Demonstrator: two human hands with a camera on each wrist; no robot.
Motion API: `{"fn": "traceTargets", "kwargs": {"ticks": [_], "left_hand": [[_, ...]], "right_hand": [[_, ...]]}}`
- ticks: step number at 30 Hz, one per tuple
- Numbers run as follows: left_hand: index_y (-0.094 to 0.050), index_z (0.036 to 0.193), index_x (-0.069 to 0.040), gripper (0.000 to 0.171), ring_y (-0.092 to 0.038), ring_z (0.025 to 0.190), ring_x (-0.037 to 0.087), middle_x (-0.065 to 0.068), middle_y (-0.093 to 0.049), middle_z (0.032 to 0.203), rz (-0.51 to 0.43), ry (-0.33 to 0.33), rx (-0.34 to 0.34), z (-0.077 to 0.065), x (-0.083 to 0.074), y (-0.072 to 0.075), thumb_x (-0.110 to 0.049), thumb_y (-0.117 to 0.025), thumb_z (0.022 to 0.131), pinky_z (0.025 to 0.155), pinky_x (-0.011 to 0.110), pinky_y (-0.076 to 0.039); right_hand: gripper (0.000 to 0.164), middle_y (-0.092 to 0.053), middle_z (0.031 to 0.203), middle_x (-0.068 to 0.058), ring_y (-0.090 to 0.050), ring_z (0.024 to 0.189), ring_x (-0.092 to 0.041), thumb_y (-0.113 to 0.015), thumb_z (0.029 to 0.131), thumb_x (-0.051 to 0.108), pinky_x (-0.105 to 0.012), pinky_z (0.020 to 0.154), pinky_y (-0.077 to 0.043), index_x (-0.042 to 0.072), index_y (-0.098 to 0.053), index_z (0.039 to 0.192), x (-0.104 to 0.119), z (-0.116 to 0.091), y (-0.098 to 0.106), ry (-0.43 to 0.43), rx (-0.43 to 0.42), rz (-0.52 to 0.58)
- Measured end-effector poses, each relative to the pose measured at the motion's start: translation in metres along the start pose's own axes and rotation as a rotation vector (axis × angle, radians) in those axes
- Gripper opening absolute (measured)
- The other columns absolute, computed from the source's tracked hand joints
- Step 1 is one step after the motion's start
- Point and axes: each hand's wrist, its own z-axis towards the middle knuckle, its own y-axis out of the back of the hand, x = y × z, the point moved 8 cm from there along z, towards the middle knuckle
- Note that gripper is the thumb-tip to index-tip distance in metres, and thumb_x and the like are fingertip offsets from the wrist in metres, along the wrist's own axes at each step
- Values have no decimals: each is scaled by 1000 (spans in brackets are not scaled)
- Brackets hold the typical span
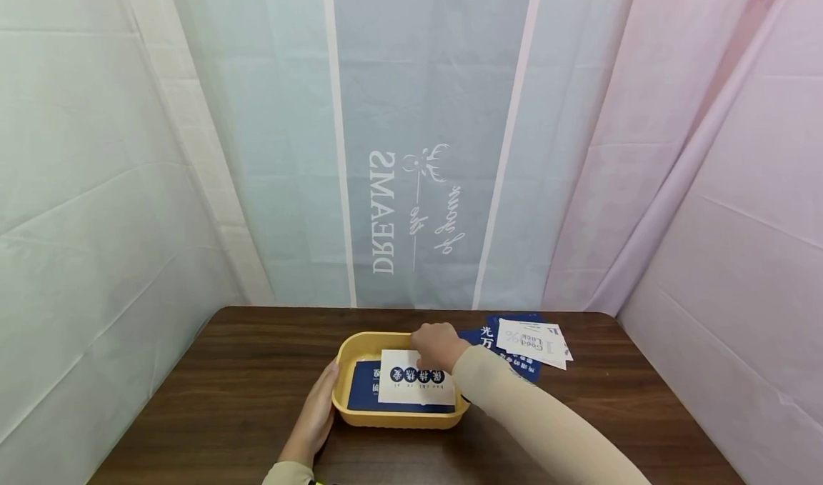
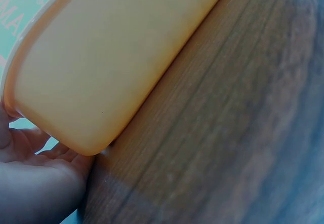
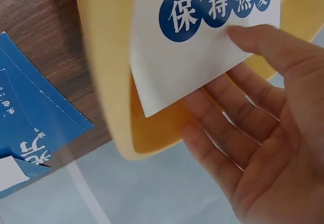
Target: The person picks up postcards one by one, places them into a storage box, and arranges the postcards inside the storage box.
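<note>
A yellow plastic basin (image 1: 403,421) stands on the wooden table, with a dark blue card (image 1: 363,391) lying in it. On its left end, my left hand (image 1: 319,403) holds the wall; close up, those fingers (image 2: 63,153) bend round the basin's end. My right hand (image 1: 440,347) reaches over the far right side. It pinches a white card (image 1: 411,392) printed with characters in blue circles, the thumb on its face and the other fingers behind its edge. In the right wrist view, this card slants inside the basin wall.
Right of the basin, blue cards (image 1: 524,367) lie spread on the table (image 1: 257,385), with white cards (image 1: 530,338) overlapping them. A printed curtain (image 1: 411,113) hangs behind the table's far edge, and pale cloth walls (image 1: 77,185) stand at both sides.
</note>
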Motion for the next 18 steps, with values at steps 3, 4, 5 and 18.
{"fn": "traceTargets", "kwargs": {"ticks": [3, 4, 5, 18], "left_hand": [[-10, 157, 8, 71, -4, 150, 43, 28, -7, 163, 1, 5, -2, 0, 1, 0, -43, -30, 110, 118, 59, -5], [-10, 157, 7, 72, -4, 150, 43, 28, -7, 163, 0, 7, -2, 0, 2, 0, -43, -30, 110, 118, 59, -5], [-10, 157, 8, 72, -4, 149, 43, 29, -7, 163, 2, 7, 0, 0, 2, 0, -44, -30, 110, 118, 60, -5], [-9, 157, 7, 70, -5, 149, 43, 28, -7, 163, 2, 4, -3, 1, 0, 1, -42, -28, 111, 118, 59, -6]], "right_hand": [[12, -57, 62, 5, -51, 54, -11, -77, 88, 27, -28, 53, -50, 15, -75, 88, 4, 1, -2, 1, -5, -58], [12, -57, 62, 4, -51, 54, -11, -76, 88, 26, -28, 53, -51, 15, -75, 87, 5, 1, -3, 0, -4, -74], [11, -57, 63, 3, -51, 54, -11, -75, 89, 26, -29, 54, -51, 14, -75, 87, 6, 1, -5, -2, -2, -90], [8, -61, 67, 2, -52, 57, -12, -73, 91, 21, -30, 59, -54, 16, -76, 85, 11, 11, -10, -43, 30, -181]]}}
